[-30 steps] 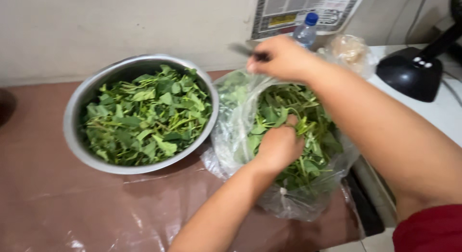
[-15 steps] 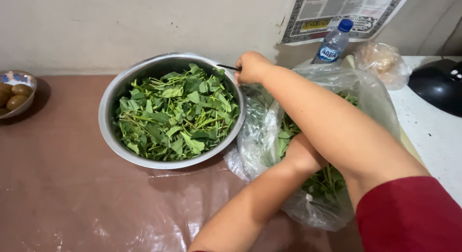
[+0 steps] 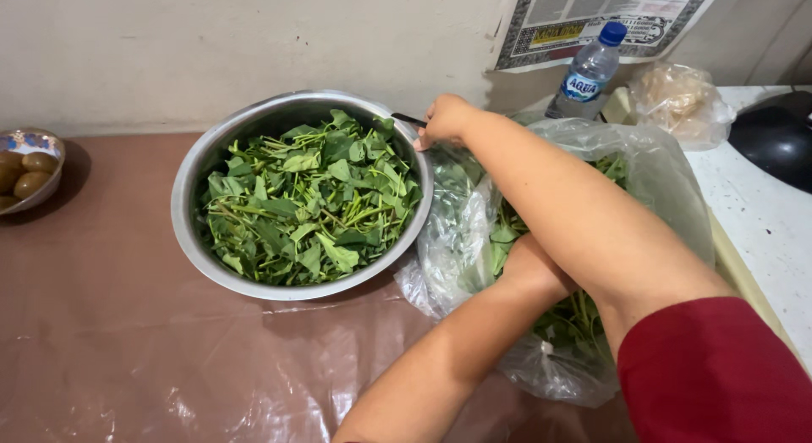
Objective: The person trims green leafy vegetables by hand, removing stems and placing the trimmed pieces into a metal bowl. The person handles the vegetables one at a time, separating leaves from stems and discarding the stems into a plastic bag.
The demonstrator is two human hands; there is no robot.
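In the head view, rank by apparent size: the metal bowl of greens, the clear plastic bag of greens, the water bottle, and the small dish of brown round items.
1. Metal bowl and clear plastic bag: look alike; arms hide part of the bag, so unranked.
2. Water bottle.
3. Small dish: cut by the frame edge, so unsure against the bottle.

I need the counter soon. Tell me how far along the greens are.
Done: the steel bowl is heaped with picked green leaves. In hand: the left hand is down inside the clear plastic bag, among the stalks; the right hand grips a thin dark tool at the bowl's far rim. Left: greens fill the bag's lower part, though the arms hide how much.
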